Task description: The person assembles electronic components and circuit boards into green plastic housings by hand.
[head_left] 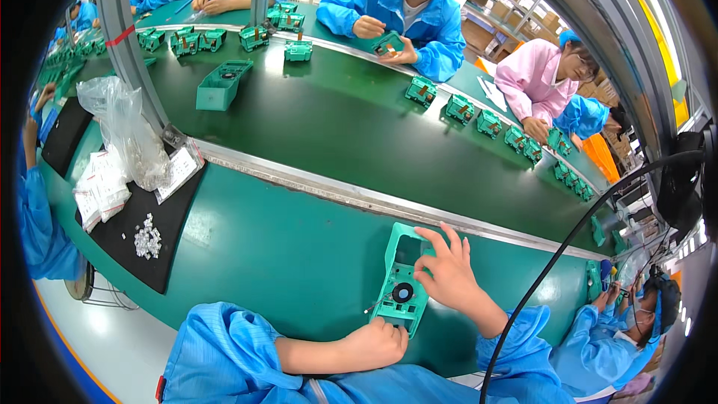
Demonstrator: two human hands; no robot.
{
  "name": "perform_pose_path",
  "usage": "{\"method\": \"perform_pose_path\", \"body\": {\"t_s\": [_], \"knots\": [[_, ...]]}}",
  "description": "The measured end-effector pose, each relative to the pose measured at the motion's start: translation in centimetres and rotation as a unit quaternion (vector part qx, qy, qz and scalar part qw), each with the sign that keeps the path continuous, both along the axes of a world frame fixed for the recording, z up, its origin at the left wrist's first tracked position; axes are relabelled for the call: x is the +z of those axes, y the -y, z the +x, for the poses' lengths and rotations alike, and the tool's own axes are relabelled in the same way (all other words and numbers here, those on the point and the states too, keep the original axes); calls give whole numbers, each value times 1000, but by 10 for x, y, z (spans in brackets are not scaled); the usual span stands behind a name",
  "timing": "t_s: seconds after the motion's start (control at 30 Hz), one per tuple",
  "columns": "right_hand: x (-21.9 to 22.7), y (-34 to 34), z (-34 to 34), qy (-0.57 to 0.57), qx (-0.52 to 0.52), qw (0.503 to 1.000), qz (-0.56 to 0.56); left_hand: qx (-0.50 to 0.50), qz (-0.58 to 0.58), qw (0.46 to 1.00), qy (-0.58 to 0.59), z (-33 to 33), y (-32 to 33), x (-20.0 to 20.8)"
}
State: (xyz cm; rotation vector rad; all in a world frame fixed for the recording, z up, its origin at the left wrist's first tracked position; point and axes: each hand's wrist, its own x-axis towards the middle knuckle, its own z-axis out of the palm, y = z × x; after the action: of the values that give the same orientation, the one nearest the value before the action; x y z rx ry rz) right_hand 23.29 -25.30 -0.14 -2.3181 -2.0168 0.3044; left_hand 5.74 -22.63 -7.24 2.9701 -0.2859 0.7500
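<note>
A green plastic housing [389, 273] lies lengthwise before me on the near table, its open inside facing up. A round black part with a pale centre [403, 292] sits in its middle, and thin wires [369, 308] stick out at its left edge. My left hand [376, 343] is closed at the housing's near end, fingertips partly hidden against it. Over the housing's right side is my right hand [451, 273], fingers spread, thumb side close to the rim; I see nothing held in it.
Beyond a metal rail [299, 188] runs a dark green conveyor [321, 120] carrying a green housing [223, 86] and several small green assemblies [298, 49]. A black mat [161, 254] at left bears small white parts [147, 239] and plastic bags [123, 135]. A black cable [550, 262] crosses at right. Co-workers sit around.
</note>
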Motion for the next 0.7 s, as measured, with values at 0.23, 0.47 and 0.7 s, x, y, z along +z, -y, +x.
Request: {"method": "perform_pose_path", "body": {"t_s": [0.23, 0.47, 0.7], "knots": [[-10, -9, -3, 19, -30, 999, 14, -11, -16, 1000, 7, 4, -1, -1], [-9, -15, -6, 45, -12, 999, 17, 13, -31, 999, -9, 4, 2, 1], [-14, -18, -4, 4, -64, 996, 59, 7, -9, 1000, -10, 3, 1, 7]]}}
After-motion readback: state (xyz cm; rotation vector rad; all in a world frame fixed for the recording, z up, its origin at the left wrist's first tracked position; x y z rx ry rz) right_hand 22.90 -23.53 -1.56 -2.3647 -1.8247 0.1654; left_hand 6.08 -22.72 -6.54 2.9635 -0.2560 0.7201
